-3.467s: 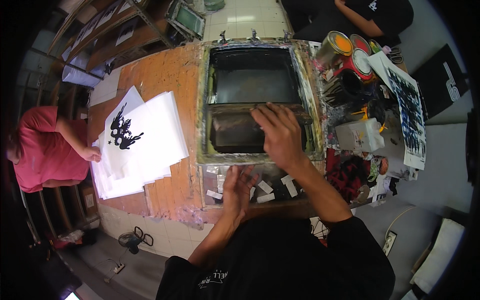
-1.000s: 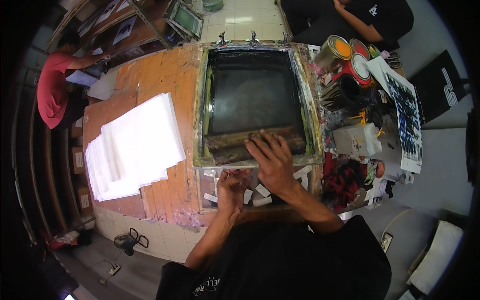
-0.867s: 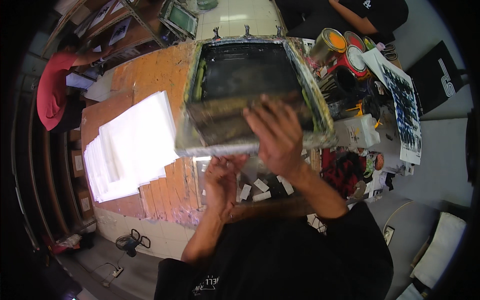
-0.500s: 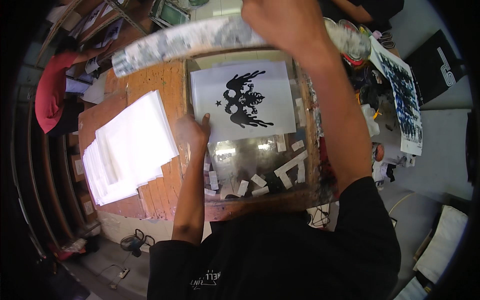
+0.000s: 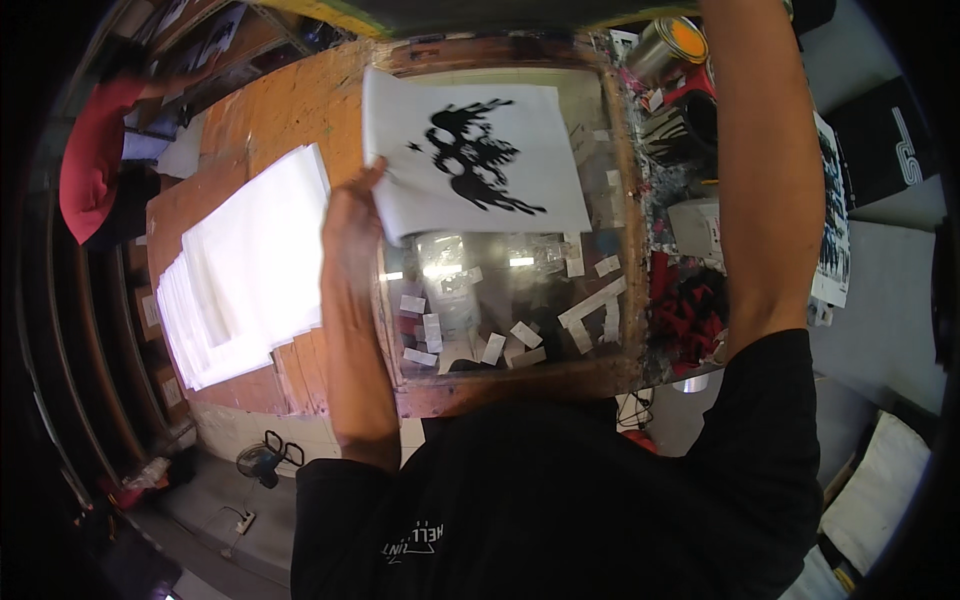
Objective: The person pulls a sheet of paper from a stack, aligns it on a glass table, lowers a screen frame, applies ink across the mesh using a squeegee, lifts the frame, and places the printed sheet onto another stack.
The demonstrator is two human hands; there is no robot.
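My left hand (image 5: pixel 355 205) is closed on the left edge of a white sheet (image 5: pixel 548 150) printed with a black winged, dripping design. That edge curls up from the glass-topped work surface (image 5: pixel 465 330), where pieces of pale tape are stuck. My right forearm (image 5: pixel 775 190) reaches up past the upper edge of the view, so the right hand is hidden. Across the top runs a dark frame (image 5: pixel 480 18) with yellow-green paint stains, raised over the far side of the glass.
A stack of white sheets (image 5: pixel 255 250) lies on the wooden table (image 5: pixel 265 105) at left. An orange-paint can (image 5: pixel 680 45), red cloths (image 5: pixel 690 320) and a paint-streaked sheet (image 5: pixel 833 220) are at right. Another person (image 5: pixel 100 160) in red stands by shelves at far left.
The pale, stained frame bar has gone up out of the middle with my right hand, which left the view. My left hand now lifts the printed sheet's left edge, and the sheet has shifted up-left.
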